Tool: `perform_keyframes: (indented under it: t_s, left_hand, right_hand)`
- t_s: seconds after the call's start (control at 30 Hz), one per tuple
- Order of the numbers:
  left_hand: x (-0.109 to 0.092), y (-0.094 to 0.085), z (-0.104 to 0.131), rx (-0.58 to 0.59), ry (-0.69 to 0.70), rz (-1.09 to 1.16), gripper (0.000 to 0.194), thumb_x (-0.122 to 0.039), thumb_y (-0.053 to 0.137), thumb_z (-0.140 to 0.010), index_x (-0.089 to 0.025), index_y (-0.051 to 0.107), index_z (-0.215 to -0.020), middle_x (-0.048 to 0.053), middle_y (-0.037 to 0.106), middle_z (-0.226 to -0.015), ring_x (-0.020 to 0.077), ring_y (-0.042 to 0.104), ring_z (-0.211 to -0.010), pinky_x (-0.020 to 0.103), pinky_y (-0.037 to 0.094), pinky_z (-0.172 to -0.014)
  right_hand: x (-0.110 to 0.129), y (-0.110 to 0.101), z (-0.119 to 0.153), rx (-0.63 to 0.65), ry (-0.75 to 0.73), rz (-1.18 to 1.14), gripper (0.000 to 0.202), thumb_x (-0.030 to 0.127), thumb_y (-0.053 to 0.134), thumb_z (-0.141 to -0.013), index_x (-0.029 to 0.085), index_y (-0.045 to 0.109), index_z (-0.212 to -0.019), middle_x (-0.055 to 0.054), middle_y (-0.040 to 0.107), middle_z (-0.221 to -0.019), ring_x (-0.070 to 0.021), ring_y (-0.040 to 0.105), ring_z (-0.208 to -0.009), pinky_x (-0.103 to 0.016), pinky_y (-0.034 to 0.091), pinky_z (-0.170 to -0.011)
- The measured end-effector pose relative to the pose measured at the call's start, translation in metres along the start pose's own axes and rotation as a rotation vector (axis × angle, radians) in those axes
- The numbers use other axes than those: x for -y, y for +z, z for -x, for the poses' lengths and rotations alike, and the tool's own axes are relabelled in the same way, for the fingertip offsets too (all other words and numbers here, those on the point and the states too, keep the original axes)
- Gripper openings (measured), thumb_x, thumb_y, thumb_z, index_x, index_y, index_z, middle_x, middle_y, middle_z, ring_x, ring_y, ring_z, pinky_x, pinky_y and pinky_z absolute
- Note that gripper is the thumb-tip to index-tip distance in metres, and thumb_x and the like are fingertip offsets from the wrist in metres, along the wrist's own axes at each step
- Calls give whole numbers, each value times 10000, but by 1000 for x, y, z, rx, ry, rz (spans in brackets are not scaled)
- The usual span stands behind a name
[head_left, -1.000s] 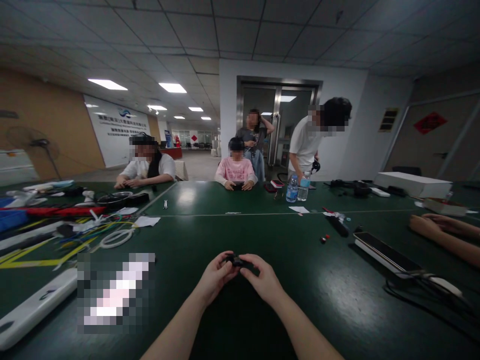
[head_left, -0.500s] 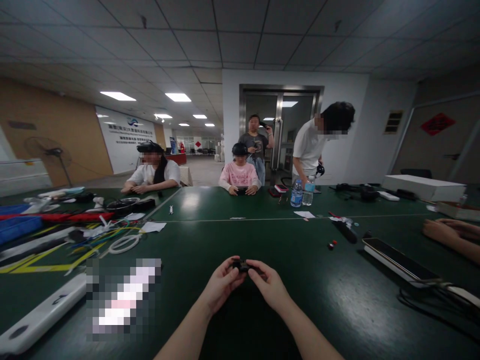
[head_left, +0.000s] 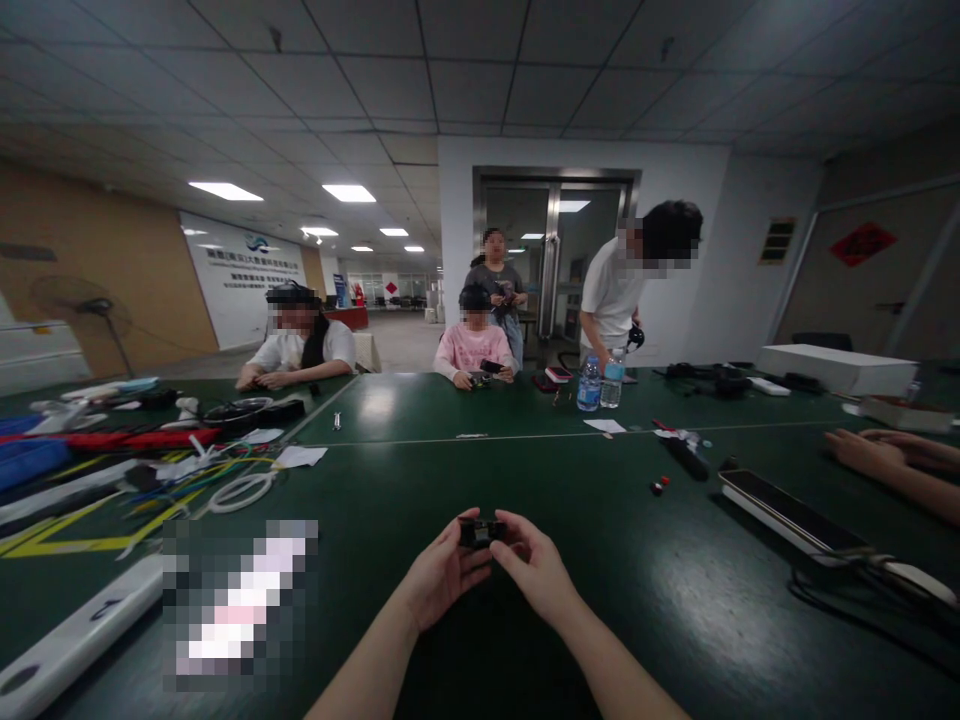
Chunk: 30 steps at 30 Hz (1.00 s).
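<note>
A small black object is held up between my two hands, a little above the green table. My left hand grips its left end, with the lower fingers spread beneath. On the right side, my right hand pinches the other end between thumb and fingers. The object's broad side faces me, but its details are too small to make out.
A white power strip and a blurred bright item lie at left, near a coiled white cable. Rightward are a phone, black cables and another person's hands. Two bottles and several people are across the table.
The black object has been tilted so that more of its broad side shows. My left hand's lower fingers have opened out. Across the table, the standing person in grey has lowered an arm.
</note>
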<state>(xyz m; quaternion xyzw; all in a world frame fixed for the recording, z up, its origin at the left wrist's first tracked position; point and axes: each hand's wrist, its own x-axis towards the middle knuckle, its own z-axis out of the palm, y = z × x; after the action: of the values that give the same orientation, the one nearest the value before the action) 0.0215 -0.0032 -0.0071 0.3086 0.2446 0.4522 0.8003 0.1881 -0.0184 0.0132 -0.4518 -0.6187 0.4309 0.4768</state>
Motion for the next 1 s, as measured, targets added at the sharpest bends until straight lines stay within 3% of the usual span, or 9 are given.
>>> perform_keyframes:
  t_s: [0.17, 0.33, 0.57, 0.7, 1.0]
  left_hand:
    - [1, 0, 3, 117, -66, 55, 438, -438, 406, -842, -272, 367, -1244, 97, 627, -1069, 200, 598, -971, 371, 370, -887]
    - [-1, 0, 6, 223, -163, 82, 513, -501, 337, -842, -132, 476, -1170, 133, 649, -1034, 223, 583, -995, 369, 352, -899]
    - [0, 7, 10, 337, -106, 223, 568, -533, 305, -836, -87, 519, -1114, 160, 633, -1076, 231, 564, -1024, 402, 304, -946]
    - [4, 14, 9, 343, -63, 328, 504, -495, 291, -859, -116, 545, -1074, 139, 643, -1064, 209, 573, -1009, 395, 288, -966]
    - [11, 23, 6, 252, 6, 373, 428, -446, 353, -859, -153, 508, -1130, 124, 636, -1056, 197, 584, -990, 331, 344, -926]
  right_hand:
    - [-2, -2, -2, -23, -25, 18, 387, 308, 614, -693, 246, 576, -1074, -36, 614, -1078, -223, 549, -1000, -389, 408, -888]
    - [-6, -1, -3, -9, -58, -44, 381, 306, 610, -703, 246, 574, -1078, -45, 618, -1089, -226, 544, -1019, -406, 387, -909]
    - [4, 6, 4, 90, -114, -124, 348, 282, 588, -732, 265, 559, -1078, -36, 608, -1078, -208, 564, -964, -377, 425, -861]
    - [4, 8, 3, 56, -178, -104, 349, 256, 577, -741, 256, 540, -1088, -40, 598, -1075, -206, 556, -956, -388, 410, -881]
    - [4, 6, 4, -5, -119, -64, 343, 233, 534, -755, 247, 527, -1098, -41, 597, -1041, -208, 547, -962, -390, 411, -876]
